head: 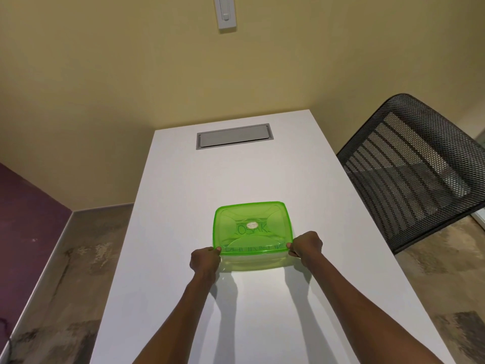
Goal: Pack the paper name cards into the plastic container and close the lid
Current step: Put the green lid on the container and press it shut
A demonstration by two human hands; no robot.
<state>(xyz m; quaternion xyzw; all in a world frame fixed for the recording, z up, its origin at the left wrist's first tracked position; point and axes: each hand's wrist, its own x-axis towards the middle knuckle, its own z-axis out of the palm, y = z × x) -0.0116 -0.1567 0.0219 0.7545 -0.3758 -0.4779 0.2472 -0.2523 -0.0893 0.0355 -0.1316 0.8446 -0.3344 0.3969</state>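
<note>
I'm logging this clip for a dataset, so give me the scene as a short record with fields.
setting: white table with a grey hatch at its far end; mesh chair to the right
container: clear tub near the table's middle
lid: green lid on top of the tub
cards: lettered cards visible through the lid
left hand: left hand grips the lid's near left corner
right hand: right hand grips the near right corner
seal: cannot tell whether fully snapped shut

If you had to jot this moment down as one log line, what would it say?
stage: closing lid | left hand: grips near left corner | right hand: grips near right corner | green lid: on container | cards: lettering visible through lid
</note>
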